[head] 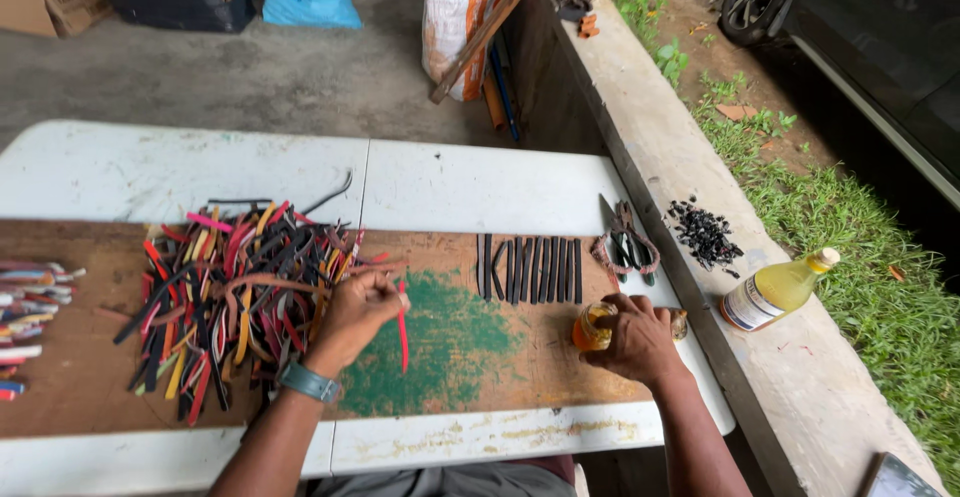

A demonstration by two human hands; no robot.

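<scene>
Left hand (pixel 362 309) grip pinching a red strip (pixel 403 329); right hand (pixel 632 340) grip around a half-hidden amber jar (pixel 590 328).

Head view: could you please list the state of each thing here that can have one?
Left hand: pinching a red strip, which hangs down.
Right hand: closed around a small jar of amber liquid, upright.
Black strips: laid in a neat row.
Mixed strips: loose heap.
Scissors: lying flat on the board.
Yellow bottle: lying tilted on the ledge, capped.
</scene>
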